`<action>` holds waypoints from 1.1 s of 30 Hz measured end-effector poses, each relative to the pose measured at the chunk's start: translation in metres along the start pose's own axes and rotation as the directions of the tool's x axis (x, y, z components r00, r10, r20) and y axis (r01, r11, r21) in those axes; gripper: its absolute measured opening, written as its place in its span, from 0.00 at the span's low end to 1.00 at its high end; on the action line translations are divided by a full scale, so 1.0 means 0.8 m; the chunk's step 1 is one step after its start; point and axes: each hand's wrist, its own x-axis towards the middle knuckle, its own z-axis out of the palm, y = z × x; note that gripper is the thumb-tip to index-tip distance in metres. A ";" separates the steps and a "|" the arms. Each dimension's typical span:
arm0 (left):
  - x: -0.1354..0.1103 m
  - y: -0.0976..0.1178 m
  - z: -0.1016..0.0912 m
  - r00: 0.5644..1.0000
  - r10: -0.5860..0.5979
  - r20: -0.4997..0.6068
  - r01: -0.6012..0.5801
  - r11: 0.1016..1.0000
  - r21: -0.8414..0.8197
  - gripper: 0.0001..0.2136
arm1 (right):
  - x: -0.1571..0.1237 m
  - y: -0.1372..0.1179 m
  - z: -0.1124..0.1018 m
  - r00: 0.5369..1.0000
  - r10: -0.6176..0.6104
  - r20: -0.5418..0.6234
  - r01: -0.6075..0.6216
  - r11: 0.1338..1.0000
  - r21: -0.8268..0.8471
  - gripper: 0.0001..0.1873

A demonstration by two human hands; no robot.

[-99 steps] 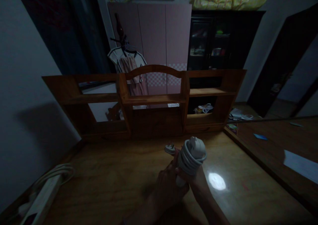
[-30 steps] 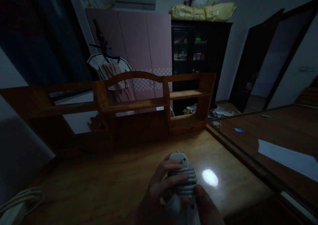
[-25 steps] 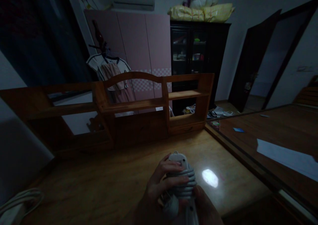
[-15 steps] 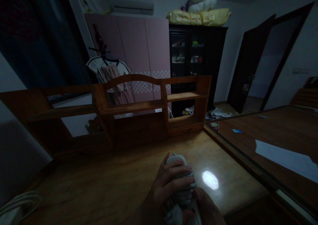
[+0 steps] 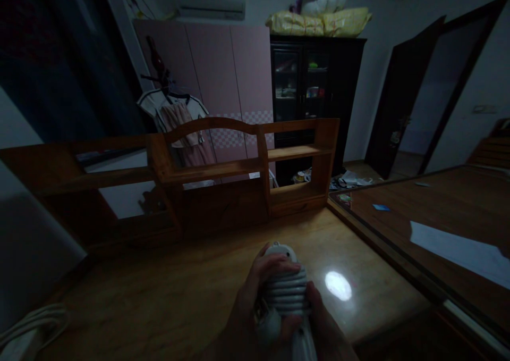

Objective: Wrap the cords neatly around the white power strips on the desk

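Both my hands hold a white power strip point(image 5: 285, 292) with its white cable wound in tight coils round it, just above the wooden desk top point(image 5: 167, 292). My left hand point(image 5: 255, 302) wraps over the coils from the left, fingers curled across the strip's top end. My right hand point(image 5: 324, 326) grips the strip's lower part from the right, thumb against the coils. The plug shows dimly under my left palm.
A low wooden shelf unit point(image 5: 223, 175) stands along the desk's far edge. A second white cable bundle point(image 5: 27, 329) lies at the desk's left corner. To the right is a darker table point(image 5: 438, 212) with a white sheet point(image 5: 458, 252). Pink wardrobe, dark cabinet and doorway behind.
My left fingers have shifted up over the strip's top end and the coils show again. The strip has stayed in both hands; the view has tilted slightly.
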 end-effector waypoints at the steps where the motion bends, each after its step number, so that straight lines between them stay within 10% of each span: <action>1: 0.001 -0.003 -0.005 1.000 -0.003 0.027 0.004 1.000 -0.014 0.31 | 0.001 0.000 0.000 1.000 0.007 0.003 -0.007 1.000 0.011 0.35; 7: 0.016 -0.009 -0.036 0.986 0.050 0.160 -0.083 0.975 0.207 0.38 | 0.012 -0.016 -0.008 0.988 -0.028 -0.150 0.019 0.998 -0.059 0.26; 14: 0.034 0.014 -0.016 0.962 0.057 0.266 -0.173 0.882 0.438 0.32 | 0.018 -0.026 0.006 0.949 -0.267 -0.169 0.212 0.934 -0.287 0.25; 26: 0.031 -0.006 -0.010 0.915 0.331 0.229 -0.402 0.786 0.470 0.27 | 0.013 -0.021 0.022 0.938 -0.167 -0.304 0.132 0.982 -0.132 0.34; 33: 0.033 -0.009 -0.009 0.927 0.290 0.237 -0.369 0.812 0.451 0.28 | 0.020 -0.018 0.021 0.925 -0.158 -0.346 0.136 0.987 -0.089 0.32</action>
